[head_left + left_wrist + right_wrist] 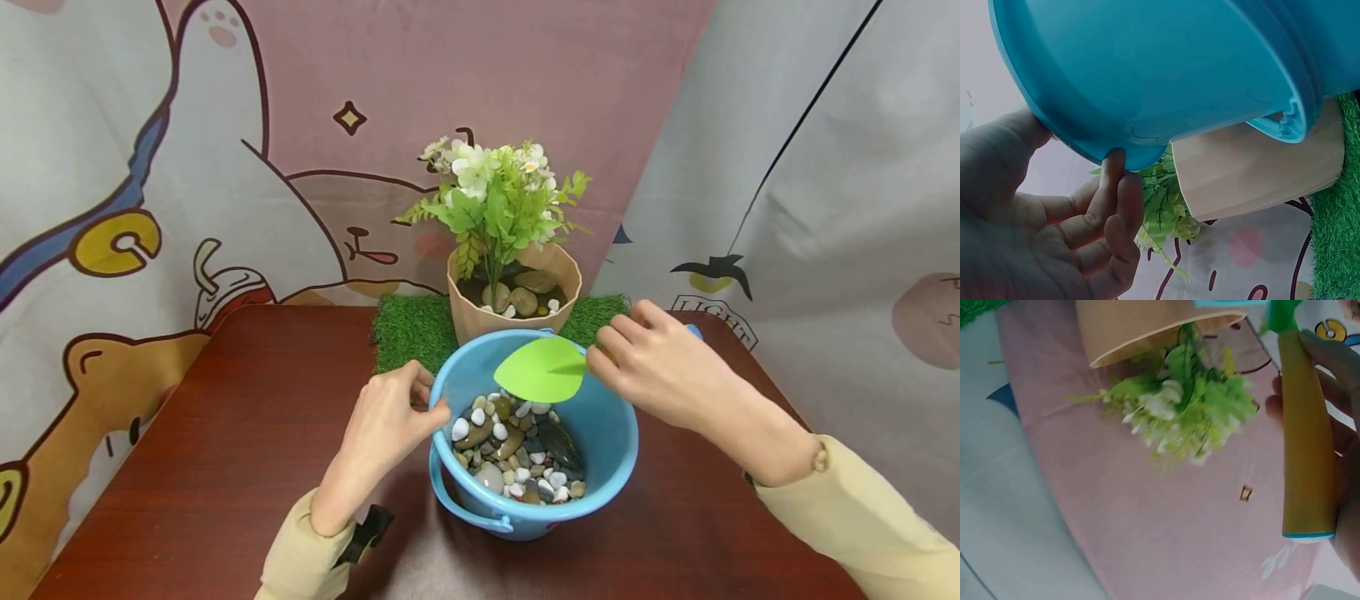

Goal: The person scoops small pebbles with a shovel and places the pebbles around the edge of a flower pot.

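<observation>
A light-blue bucket point(606, 450) stands on the table, with white, grey and brown pebbles point(517, 454) covering its bottom. At its left side, my left hand point(390, 417) holds the rim between thumb and fingers; the left wrist view shows the fingertips against the bucket wall point(1147, 69). My right hand point(667, 371) grips a toy shovel by its yellow handle point(1307, 450). The shovel's bright green blade point(542, 371) hangs over the bucket's opening, above the pebbles. In the head view the fingers mostly hide the handle.
Right behind the bucket, a beige flowerpot point(480, 323) holds artificial white flowers point(495, 192) and stones. It stands on a green turf mat point(408, 333). The bucket's handle point(465, 515) hangs at the front left. A cartoon-printed cloth point(570, 75) rises behind the brown table point(262, 417).
</observation>
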{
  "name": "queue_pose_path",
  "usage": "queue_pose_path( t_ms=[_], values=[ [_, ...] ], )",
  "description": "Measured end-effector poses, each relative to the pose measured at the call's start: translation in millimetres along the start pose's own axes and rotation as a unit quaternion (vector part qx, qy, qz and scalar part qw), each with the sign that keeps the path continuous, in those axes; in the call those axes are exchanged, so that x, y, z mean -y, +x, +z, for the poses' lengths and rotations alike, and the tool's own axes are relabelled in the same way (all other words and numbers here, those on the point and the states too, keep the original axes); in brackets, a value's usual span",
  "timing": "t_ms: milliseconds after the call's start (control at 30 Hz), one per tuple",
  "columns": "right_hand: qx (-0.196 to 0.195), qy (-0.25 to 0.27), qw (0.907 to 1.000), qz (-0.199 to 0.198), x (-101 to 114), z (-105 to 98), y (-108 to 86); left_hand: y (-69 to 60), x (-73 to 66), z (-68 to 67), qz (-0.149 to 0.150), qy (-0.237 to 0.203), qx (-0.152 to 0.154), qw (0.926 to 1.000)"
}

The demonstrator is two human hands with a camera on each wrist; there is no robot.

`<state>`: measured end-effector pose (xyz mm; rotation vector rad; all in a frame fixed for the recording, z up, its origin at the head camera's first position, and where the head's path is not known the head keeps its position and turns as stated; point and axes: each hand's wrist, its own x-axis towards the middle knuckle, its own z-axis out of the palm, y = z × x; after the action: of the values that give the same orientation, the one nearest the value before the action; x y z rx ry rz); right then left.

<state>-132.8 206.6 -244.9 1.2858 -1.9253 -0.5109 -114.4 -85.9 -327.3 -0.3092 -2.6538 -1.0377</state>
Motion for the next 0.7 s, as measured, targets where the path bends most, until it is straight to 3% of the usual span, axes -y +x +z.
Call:
queue_pose_path(
  t_ms=[367, 700],
  values=[
    [0.148, -0.011, 0.9886, -0.026, 30, 2, 8.9, 0.1, -0.9, -0.7, -0.001, -0.002, -0.001, 1.0000],
    [0.160, -0.013, 0.9869, -0.019, 49, 15, 12.3, 0.2, -0.8, -0.9, -0.002, 0.000, 0.002, 1.0000]
  ],
)
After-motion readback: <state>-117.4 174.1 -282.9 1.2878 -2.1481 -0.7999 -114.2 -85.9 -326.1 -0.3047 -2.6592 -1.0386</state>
